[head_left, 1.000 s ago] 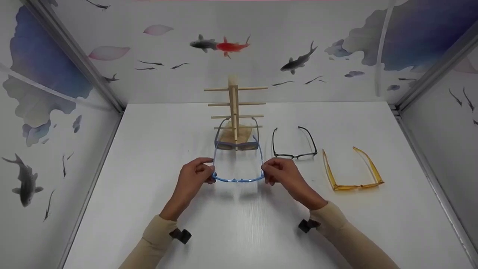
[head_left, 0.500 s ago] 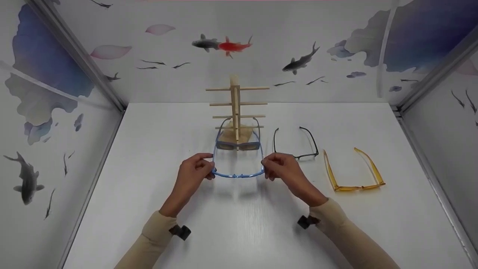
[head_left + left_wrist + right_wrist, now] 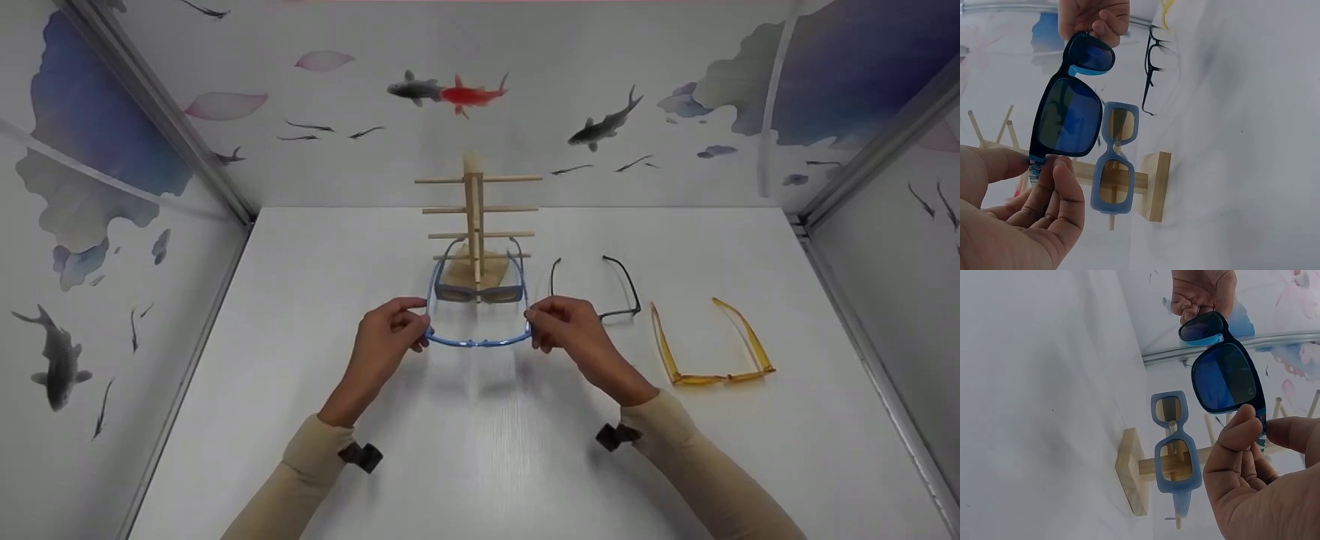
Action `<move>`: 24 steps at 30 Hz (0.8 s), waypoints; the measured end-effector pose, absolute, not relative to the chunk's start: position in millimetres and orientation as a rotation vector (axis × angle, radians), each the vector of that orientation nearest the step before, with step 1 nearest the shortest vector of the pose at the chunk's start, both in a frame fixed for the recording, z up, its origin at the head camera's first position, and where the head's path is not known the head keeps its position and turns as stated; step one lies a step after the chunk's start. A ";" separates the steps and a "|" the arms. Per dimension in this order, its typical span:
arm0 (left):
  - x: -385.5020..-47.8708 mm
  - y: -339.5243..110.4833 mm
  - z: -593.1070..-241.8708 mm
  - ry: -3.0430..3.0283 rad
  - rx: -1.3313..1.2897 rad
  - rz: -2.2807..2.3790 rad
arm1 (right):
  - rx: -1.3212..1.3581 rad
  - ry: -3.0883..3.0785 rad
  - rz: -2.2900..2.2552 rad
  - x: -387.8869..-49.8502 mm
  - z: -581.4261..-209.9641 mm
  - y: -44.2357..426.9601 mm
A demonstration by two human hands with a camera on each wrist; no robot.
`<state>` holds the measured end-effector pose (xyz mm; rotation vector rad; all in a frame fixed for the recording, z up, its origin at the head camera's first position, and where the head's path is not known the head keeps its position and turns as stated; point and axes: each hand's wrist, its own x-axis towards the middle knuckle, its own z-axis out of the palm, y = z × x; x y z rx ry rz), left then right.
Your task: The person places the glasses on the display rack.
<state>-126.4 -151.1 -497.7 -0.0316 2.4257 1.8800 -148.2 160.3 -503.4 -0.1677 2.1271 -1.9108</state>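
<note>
Blue-framed sunglasses with dark blue lenses are held up between both hands, temples pointing away toward a wooden rack. My left hand pinches the frame near its left hinge, thumb against fingers. At the opposite hinge my right hand pinches the other side. Just beyond stands the wooden glasses rack with several crossbars. Grey-blue sunglasses with brown lenses hang on its lowest bar; the left wrist view shows their front clearly.
Black-framed glasses lie open to the right of the rack, partly hidden by the right hand. Yellow glasses lie open farther right on the white table. Printed panels with fish wall the table at the back and sides.
Both hands have moved forward a little, carrying the blue sunglasses toward the rack. The right hand now covers part of the black glasses. The rack and the other glasses have stayed put.
</note>
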 end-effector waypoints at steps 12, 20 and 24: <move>-132.7 -154.5 -490.4 2.457 -0.016 1.868 | -0.203 2.112 -1.939 -153.7 -499.3 157.1; -138.4 -155.0 -486.0 2.465 -0.019 1.871 | -0.238 2.089 -1.963 -160.0 -495.7 155.7; -141.1 -155.4 -484.3 2.474 -0.002 1.877 | -0.249 2.096 -1.959 -163.3 -494.1 155.9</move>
